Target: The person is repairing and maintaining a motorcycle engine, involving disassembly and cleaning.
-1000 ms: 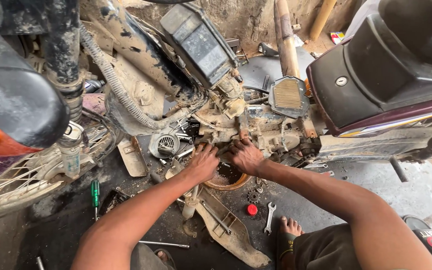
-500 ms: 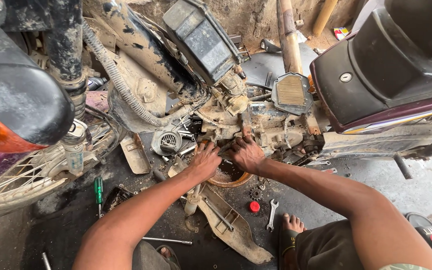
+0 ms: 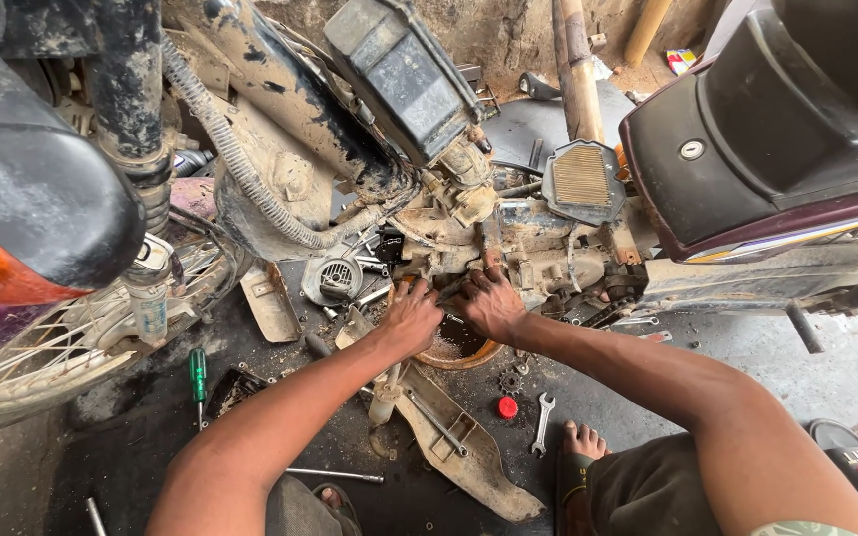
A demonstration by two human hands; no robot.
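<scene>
Both my hands reach under a dirty, partly stripped motorcycle. My left hand (image 3: 411, 316) and my right hand (image 3: 487, 300) press together against the underside of the mud-caked engine (image 3: 508, 253), fingers curled on a small part I cannot make out. Directly below them sits a round orange pan (image 3: 469, 352) with dark liquid in it. An air filter (image 3: 583, 179) hangs exposed above the engine to the right.
The spoked front wheel (image 3: 71, 337) stands left, the dark seat (image 3: 796, 129) right. On the oily floor lie a green-handled screwdriver (image 3: 197, 375), a red cap (image 3: 507, 407), a small wrench (image 3: 542, 421), a sprocket (image 3: 510, 380), a muddy cover (image 3: 459, 447) and a metal rod (image 3: 335, 475). My bare foot (image 3: 580, 442) rests nearby.
The view has shifted slightly right and down. Both hands stay at the same spot under the engine, with only small finger movement.
</scene>
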